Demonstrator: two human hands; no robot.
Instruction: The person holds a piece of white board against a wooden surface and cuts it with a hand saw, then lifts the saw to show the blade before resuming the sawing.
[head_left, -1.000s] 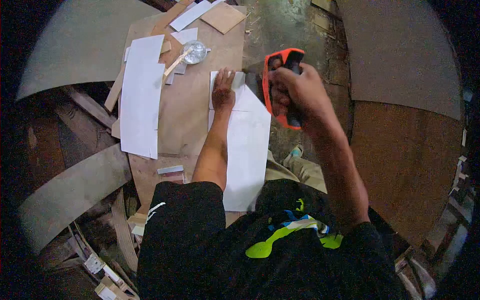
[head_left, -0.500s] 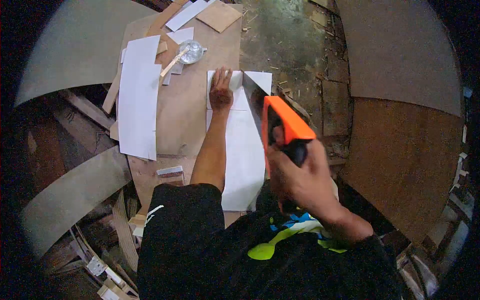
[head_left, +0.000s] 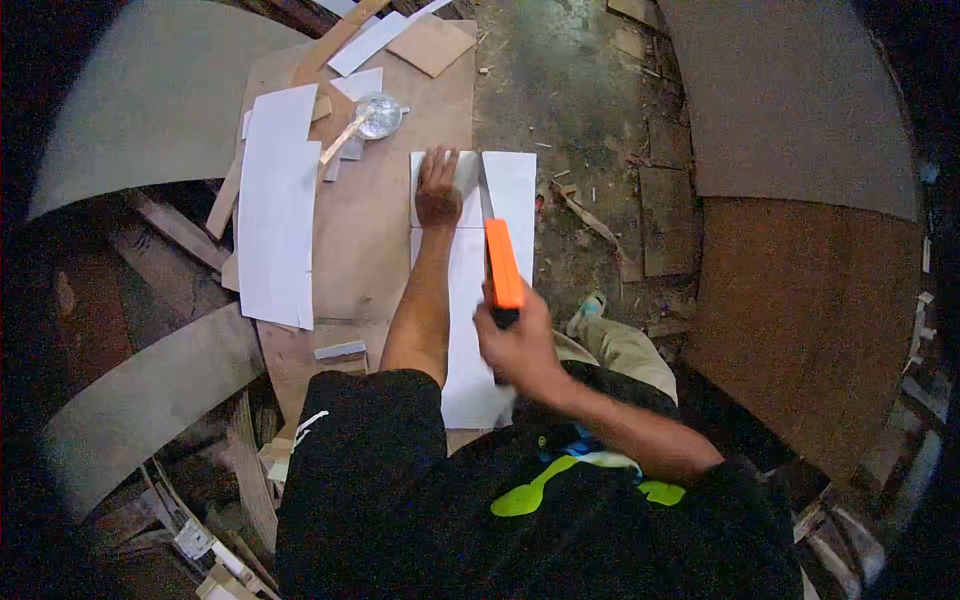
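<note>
- The plywood counter carries a long white sheet at its left and a white panel along its right edge
- The white panel lies flat, pinned near its far end by the left hand, fingers spread and pressing
- The right hand, fingers clenched, grips the orange-handled handsaw, blade in the panel
- A glass jar stands at the counter's far end

Orange glossy plastic on the saw handle, dull grey metal on its blade. Smooth matt white facing on the sheet beneath. Bare brown plywood on the desk, matt and slightly rough. Shiny clear plastic on the small cup. Rough, stained concrete on the floor.
</note>
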